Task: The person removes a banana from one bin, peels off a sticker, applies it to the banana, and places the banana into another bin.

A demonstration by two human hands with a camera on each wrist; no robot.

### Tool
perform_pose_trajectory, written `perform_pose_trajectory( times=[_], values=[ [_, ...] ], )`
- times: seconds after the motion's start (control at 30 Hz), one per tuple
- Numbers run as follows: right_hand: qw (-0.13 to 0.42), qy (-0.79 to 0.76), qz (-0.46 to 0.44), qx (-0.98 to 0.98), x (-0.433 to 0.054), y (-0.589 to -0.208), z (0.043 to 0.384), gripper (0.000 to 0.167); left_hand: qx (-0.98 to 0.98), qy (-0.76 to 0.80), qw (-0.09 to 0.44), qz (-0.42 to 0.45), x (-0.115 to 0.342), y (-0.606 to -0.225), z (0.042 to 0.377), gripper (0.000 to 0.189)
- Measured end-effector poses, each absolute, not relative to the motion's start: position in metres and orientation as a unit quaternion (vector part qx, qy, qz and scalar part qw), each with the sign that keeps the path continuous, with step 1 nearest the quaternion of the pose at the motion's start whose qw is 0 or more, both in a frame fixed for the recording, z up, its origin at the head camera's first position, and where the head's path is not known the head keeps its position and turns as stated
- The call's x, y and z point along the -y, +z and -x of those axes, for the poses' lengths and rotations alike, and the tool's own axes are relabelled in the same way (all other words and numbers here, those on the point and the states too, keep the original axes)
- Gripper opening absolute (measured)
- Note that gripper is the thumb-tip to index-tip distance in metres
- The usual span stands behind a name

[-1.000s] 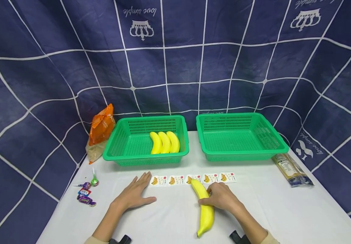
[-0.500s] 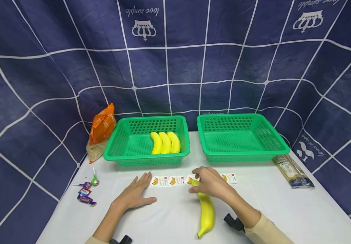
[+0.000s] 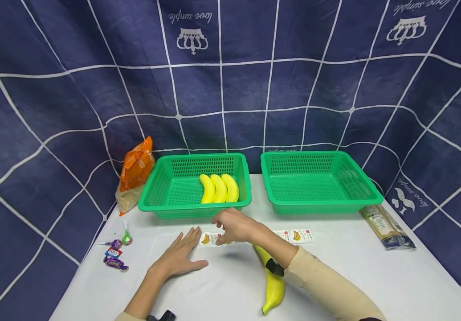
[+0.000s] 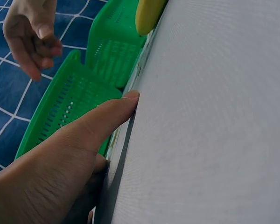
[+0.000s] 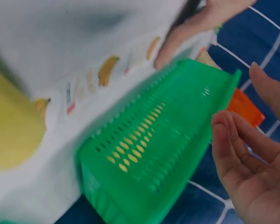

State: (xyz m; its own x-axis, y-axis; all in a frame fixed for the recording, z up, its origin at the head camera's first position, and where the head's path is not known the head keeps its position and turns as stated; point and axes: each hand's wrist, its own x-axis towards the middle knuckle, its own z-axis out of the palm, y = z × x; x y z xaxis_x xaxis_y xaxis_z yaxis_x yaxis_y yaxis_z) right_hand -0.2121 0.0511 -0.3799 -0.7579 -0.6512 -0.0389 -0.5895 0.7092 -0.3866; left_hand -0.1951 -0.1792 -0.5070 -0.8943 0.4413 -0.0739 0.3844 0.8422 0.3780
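Note:
My left hand lies flat on the white table with its thumb spread, fingertips right at the left end of a strip of banana-printed stickers. Above that strip hovers my right hand, near the front wall of the left basket. Its thumb and fingers are apart with nothing between them in the right wrist view. A large yellow banana lies on the table under the right forearm, which hides its middle. Part of the strip is covered by the right hand and wrist.
A green basket at back left holds three bananas. Beside it stands another green basket. An orange bag leans at far left, near several candies. A flat packet lies at right.
My right hand has let go of the banana, lifted, and moved left across the sticker strip toward the left hand. The banana stays on the table. My left hand holds its place.

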Motion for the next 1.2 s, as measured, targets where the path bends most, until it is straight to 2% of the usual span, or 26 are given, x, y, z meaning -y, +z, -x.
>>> perform_pose_trajectory(
  times=[0.23,0.6,0.87,1.1,1.2],
  values=[
    [0.143,-0.158,0.323,-0.922,-0.027,-0.406,0.228,0.056,-0.954,0.19,0.077,-0.217,0.182,-0.505,0.192,0.104],
    [0.16,-0.147,0.289,-0.932,-0.009,-0.438,0.248,0.043,-0.954,0.193,0.078,-0.216,0.182,-0.509,0.193,0.104],
    [0.147,-0.146,0.28,-0.937,-0.009,-0.454,0.253,0.05,-0.953,0.196,0.083,-0.215,0.179,-0.509,0.193,0.104],
    [0.13,-0.144,0.298,-0.935,-0.009,-0.458,0.254,0.041,-0.954,0.197,0.085,-0.211,0.18,-0.508,0.194,0.105],
    [0.122,-0.144,0.298,-0.936,-0.01,-0.459,0.253,0.042,-0.954,0.197,0.085,-0.212,0.18,-0.509,0.194,0.105]
  ],
)
